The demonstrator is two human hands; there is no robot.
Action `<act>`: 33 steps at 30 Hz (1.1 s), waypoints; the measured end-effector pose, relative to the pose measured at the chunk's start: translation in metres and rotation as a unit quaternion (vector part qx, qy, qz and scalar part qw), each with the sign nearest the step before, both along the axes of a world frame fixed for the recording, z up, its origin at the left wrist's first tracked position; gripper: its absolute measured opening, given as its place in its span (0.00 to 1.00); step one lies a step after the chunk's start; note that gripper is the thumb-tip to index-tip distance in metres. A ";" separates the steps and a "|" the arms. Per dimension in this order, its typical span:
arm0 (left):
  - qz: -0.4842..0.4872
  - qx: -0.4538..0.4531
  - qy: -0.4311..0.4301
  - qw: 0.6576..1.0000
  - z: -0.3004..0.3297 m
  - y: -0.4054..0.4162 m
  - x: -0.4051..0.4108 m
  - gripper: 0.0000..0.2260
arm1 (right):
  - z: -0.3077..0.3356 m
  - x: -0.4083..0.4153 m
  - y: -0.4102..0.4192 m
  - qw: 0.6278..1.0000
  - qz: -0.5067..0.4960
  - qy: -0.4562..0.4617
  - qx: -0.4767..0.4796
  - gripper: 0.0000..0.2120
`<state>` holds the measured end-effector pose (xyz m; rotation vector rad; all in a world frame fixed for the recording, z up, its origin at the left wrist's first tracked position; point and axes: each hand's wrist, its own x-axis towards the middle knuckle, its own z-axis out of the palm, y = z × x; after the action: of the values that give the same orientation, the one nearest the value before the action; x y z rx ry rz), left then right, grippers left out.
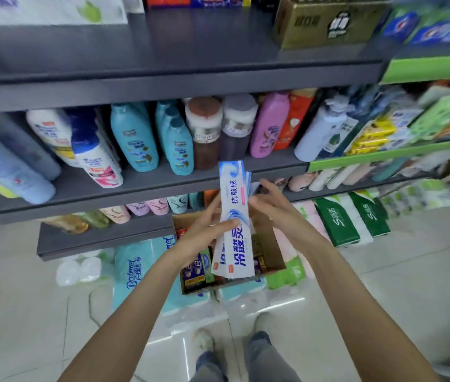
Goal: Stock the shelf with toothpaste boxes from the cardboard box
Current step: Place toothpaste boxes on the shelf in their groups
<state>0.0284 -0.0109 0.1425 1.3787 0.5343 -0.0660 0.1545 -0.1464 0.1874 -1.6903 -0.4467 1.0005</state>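
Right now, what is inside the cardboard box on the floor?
The cardboard box holds more packed boxes, purple and green ones. Its middle is covered by the toothpaste boxes held in both hands.

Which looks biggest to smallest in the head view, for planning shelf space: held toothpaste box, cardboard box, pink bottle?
1. cardboard box
2. toothpaste box, held in both hands; nearer the camera, so unsure against the first
3. pink bottle, farther back

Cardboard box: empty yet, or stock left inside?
Not empty. The open cardboard box still shows packs inside, below the toothpaste boxes held by the left hand and right hand. How many: cannot tell.
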 end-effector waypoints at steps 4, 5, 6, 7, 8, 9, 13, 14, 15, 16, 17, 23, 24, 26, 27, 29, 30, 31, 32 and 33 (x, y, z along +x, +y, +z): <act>-0.034 0.050 -0.019 0.998 0.026 -0.009 0.025 0.33 | 0.028 0.039 -0.001 0.995 0.011 -0.097 0.005 0.41; -0.030 0.056 -0.033 0.997 0.033 -0.012 0.030 0.33 | 0.033 0.047 -0.002 0.993 0.029 -0.114 0.007 0.40; -0.023 0.061 -0.046 0.997 0.039 -0.014 0.035 0.34 | 0.037 0.054 -0.004 0.992 0.046 -0.115 0.013 0.39; -0.019 0.067 -0.057 0.996 0.045 -0.017 0.038 0.35 | 0.041 0.060 -0.006 0.992 0.061 -0.104 0.025 0.37; -0.016 0.071 -0.065 0.995 0.049 -0.020 0.042 0.36 | 0.045 0.066 -0.008 0.993 0.077 -0.086 0.038 0.35; -0.013 0.074 -0.073 0.994 0.052 -0.024 0.044 0.37 | 0.049 0.071 -0.010 0.993 0.089 -0.065 0.050 0.33; 0.024 0.082 -0.092 0.992 0.055 -0.042 0.055 0.40 | 0.054 0.095 -0.021 0.989 0.122 -0.026 0.078 0.28; 0.037 0.087 -0.098 0.991 0.056 -0.046 0.059 0.40 | 0.055 0.101 -0.024 0.989 0.123 -0.026 0.077 0.27; 0.053 0.093 -0.102 0.989 0.057 -0.050 0.061 0.40 | 0.055 0.107 -0.027 0.989 0.123 -0.027 0.076 0.25; 0.070 0.100 -0.104 0.987 0.058 -0.053 0.064 0.40 | 0.056 0.113 -0.028 0.990 0.120 -0.027 0.075 0.24; 0.087 0.112 -0.105 0.984 0.060 -0.054 0.064 0.40 | 0.058 0.118 -0.030 0.990 0.116 -0.028 0.074 0.22; 0.178 0.266 -0.082 0.944 0.078 -0.047 0.040 0.35 | 0.085 0.129 -0.019 0.982 0.118 -0.099 0.107 0.15; 0.199 0.304 -0.076 0.928 0.083 -0.041 0.030 0.34 | 0.091 0.127 -0.014 0.975 0.129 -0.140 0.112 0.16; 0.249 0.370 -0.069 0.892 0.092 -0.025 0.005 0.34 | 0.105 0.116 0.000 0.964 0.137 -0.182 0.139 0.17; 0.272 0.394 -0.064 0.876 0.096 -0.015 -0.010 0.34 | 0.113 0.110 0.008 0.962 0.126 -0.178 0.165 0.17; 0.303 0.442 -0.048 0.843 0.102 0.006 -0.044 0.34 | 0.131 0.094 0.026 0.957 0.096 -0.142 0.232 0.17; 0.313 0.465 -0.041 0.827 0.104 0.017 -0.062 0.34 | 0.141 0.084 0.035 0.954 0.089 -0.116 0.262 0.19; 0.324 0.481 -0.035 0.814 0.106 0.029 -0.081 0.34 | 0.148 0.074 0.046 0.950 0.088 -0.091 0.287 0.20; 0.336 0.491 -0.030 0.804 0.107 0.041 -0.101 0.33 | 0.155 0.062 0.058 0.945 0.088 -0.069 0.306 0.21; 0.347 0.500 -0.021 0.794 0.109 0.054 -0.121 0.33 | 0.160 0.050 0.071 0.942 0.085 -0.054 0.320 0.23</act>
<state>-0.0922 0.0435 0.2514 2.0927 1.0954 0.9806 0.2040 -0.0752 0.3474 -1.1293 -0.8959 0.7682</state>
